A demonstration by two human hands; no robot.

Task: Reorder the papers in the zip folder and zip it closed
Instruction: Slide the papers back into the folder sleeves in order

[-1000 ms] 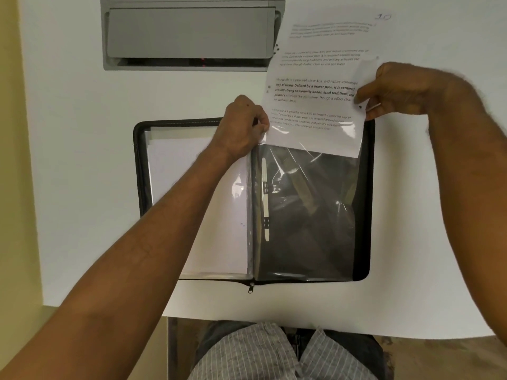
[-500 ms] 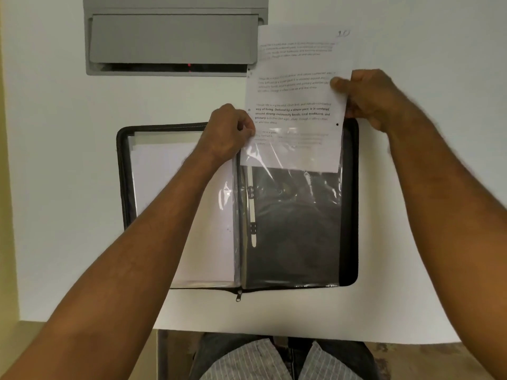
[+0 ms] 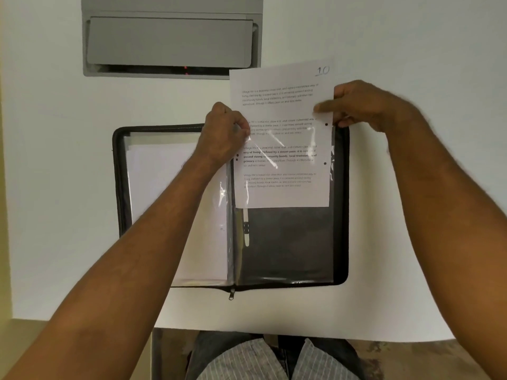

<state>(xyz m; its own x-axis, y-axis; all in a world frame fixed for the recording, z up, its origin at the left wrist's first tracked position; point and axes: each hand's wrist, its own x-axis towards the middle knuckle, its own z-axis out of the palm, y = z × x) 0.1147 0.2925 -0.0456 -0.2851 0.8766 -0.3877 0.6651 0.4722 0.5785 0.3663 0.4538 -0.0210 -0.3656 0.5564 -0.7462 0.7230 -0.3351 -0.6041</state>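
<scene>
1. Centrally, the open zip folder (image 3: 341, 204) lies flat on the table (image 3: 55, 187).
2. Left hand (image 3: 223, 133) pinches the clear sleeve (image 3: 285, 242) top at 12 o'clock.
3. Right hand (image 3: 365, 105) grips the sheet (image 3: 282, 165) marked 10, half inside the sleeve.
4. Papers (image 3: 170, 187) fill the folder's 9 o'clock half.

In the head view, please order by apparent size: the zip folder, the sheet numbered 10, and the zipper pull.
1. zip folder, largest.
2. sheet numbered 10, held above it, so nearer the camera, yet clearly smaller.
3. zipper pull, smallest.
</scene>
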